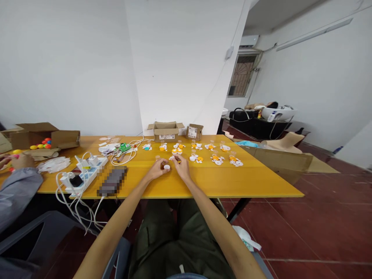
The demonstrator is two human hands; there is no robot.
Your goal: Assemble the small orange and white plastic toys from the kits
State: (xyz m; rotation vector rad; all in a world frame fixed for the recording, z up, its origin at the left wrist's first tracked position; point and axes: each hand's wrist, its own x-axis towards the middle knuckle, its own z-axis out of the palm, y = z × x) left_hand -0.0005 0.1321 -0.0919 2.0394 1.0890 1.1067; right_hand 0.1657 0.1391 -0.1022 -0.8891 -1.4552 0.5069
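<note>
Over the table's middle, my left hand (157, 169) is closed on a small white round part (166, 167), which looks like a cap or disc. Close beside it, my right hand (181, 166) has its thumb and fingers pinched around something small and white (172, 158), too small to name. Just beyond my fingertips stand yellow-and-white round pieces (176, 151) grouped together. Further right lie several small sets of white discs (217, 162) and orange round parts (200, 159), some with clear cups. A teal piece (147, 147) lies among white parts to the left.
An open cardboard box (166, 133) and a smaller box (194, 131) stand at the back. Left are a power strip (90, 174) with white cables, a blurred dark device (112, 181) and a green packet (124, 147). Another person's hand (21, 161) works near colored balls (46, 142).
</note>
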